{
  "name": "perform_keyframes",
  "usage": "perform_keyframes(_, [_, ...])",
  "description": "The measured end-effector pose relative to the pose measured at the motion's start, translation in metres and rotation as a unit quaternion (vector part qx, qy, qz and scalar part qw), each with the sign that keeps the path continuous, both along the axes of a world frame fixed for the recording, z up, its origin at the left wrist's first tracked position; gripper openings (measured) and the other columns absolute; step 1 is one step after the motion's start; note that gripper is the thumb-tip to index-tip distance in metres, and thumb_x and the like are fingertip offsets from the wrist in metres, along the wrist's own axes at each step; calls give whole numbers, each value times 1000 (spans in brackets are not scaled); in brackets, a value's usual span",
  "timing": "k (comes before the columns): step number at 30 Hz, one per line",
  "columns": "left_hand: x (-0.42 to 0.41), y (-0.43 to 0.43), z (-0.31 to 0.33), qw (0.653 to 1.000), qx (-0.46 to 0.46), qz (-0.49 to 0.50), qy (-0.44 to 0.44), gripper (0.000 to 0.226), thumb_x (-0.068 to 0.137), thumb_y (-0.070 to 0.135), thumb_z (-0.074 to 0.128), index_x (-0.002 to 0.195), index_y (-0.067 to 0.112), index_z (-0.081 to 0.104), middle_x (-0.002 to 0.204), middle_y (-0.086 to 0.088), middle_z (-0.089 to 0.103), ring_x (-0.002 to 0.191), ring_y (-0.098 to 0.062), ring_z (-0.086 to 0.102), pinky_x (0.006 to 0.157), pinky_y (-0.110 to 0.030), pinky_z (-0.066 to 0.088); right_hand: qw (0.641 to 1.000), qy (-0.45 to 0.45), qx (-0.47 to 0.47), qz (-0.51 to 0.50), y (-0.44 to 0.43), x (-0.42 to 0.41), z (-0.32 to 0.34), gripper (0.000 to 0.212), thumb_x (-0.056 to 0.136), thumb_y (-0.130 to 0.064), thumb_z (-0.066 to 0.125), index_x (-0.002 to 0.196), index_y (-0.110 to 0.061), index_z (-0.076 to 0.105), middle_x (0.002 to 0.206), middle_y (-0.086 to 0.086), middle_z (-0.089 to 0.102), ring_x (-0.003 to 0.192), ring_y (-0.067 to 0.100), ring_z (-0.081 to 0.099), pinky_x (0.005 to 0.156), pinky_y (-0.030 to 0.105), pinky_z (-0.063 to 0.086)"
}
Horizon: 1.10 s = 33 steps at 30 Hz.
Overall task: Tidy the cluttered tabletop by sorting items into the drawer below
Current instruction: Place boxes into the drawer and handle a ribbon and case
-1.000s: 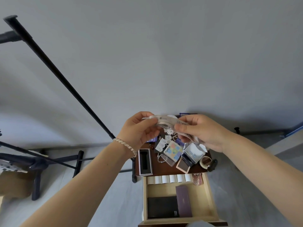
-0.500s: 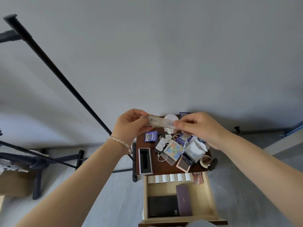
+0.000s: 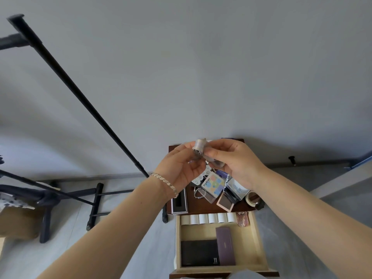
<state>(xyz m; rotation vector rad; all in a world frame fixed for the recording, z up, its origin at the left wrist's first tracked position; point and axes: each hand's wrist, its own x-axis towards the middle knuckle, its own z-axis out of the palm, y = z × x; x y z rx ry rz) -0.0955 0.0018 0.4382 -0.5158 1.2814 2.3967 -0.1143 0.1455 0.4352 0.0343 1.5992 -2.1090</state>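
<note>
Both my hands are raised above the small dark wooden table. My left hand and my right hand pinch a crumpled silvery foil packet between them, folded or bunched up. On the tabletop below lie a colourful Hydron box, a white packet, a pink-framed square case, a bead bracelet, a tape roll and an open pink box with black lining. The open drawer holds a row of white rolls, a black box and a purple box.
A black pole slants across the grey wall on the left, with black stand legs on the floor beside the table. A cardboard box sits at the far left. A small pink item hangs at the drawer's back right corner.
The foil packet, stretched flat between my hands half a second ago, is now folded into a bunch. My hands have drawn closer together above the table.
</note>
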Motion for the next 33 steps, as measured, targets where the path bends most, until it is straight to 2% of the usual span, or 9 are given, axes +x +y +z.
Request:
perform_keyframes(5, [1, -2, -4, 961, -267, -19, 71, 35, 86, -3, 54, 65, 21, 69, 65, -1, 64, 67, -15, 57, 67, -27, 51, 1000, -1, 28, -8, -1, -2, 0, 11, 67, -14, 72, 74, -12, 62, 67, 1, 62, 53, 8, 57, 57, 21, 51])
perform_keyframes(6, [1, -3, -3, 954, -287, -16, 85, 36, 85, -5, 53, 66, 19, 71, 65, -1, 66, 66, -17, 59, 67, -27, 52, 999, 8, 49, -9, -2, -2, -1, 11, 70, -12, 72, 74, -13, 62, 69, 2, 62, 53, 7, 58, 57, 21, 52])
perform_keyframes(10, [0, -4, 5, 976, -194, -13, 100, 22, 88, -8, 47, 84, 1, 67, 74, -9, 72, 68, -18, 69, 71, -28, 59, 975, 131, 176, -33, -4, 1, -6, 11, 74, -19, 75, 74, -16, 64, 72, 1, 64, 54, 8, 57, 55, 22, 52])
perform_keyframes(14, [0, -2, 3, 947, -298, 30, 117, 10, 86, 6, 59, 80, 5, 67, 81, -15, 71, 72, -22, 71, 70, -30, 59, 954, 195, 227, -24, -5, 6, -7, 13, 73, -25, 75, 78, -28, 63, 81, 4, 69, 71, 24, 65, 69, 35, 54])
perform_keyframes(18, [-8, -8, -2, 945, -290, 137, 71, 14, 89, 11, 57, 78, 7, 65, 81, -14, 69, 73, -23, 70, 69, -34, 59, 951, 228, 204, -36, -5, 8, -7, 17, 77, -14, 71, 89, -26, 65, 95, 9, 69, 82, 22, 67, 75, 31, 57])
perform_keyframes(22, [-8, -9, -5, 941, -294, 148, 80, 12, 88, 11, 59, 78, 10, 66, 81, -13, 70, 79, -27, 69, 75, -36, 58, 970, 183, 162, -13, -3, 8, -6, 15, 81, -9, 67, 81, -24, 65, 90, 9, 68, 70, 15, 68, 61, 22, 57])
perform_keyframes(25, [-6, -9, -4, 939, -286, 166, 99, 11, 88, 8, 58, 80, 11, 64, 80, -10, 68, 75, -22, 68, 72, -31, 59, 974, 167, 156, -4, -5, 9, -8, 19, 87, -8, 60, 84, -26, 65, 81, -4, 69, 72, 12, 67, 67, 25, 57])
perform_keyframes(29, [-5, -7, -3, 970, -142, 185, 67, 12, 91, 5, 52, 83, 3, 61, 78, -13, 67, 70, -20, 68, 64, -26, 59, 995, 71, 57, -47, -11, 7, -9, 24, 89, -1, 54, 82, -18, 69, 77, 0, 69, 70, 9, 68, 69, 24, 57])
perform_keyframes(33, [-3, -8, -6, 988, -2, 154, 15, 17, 93, 9, 48, 85, -1, 60, 76, -12, 70, 66, -17, 70, 60, -24, 58, 989, -73, -69, -105, -19, 0, -11, 19, 85, 9, 54, 87, -8, 62, 77, 7, 66, 58, 11, 66, 55, 18, 54])
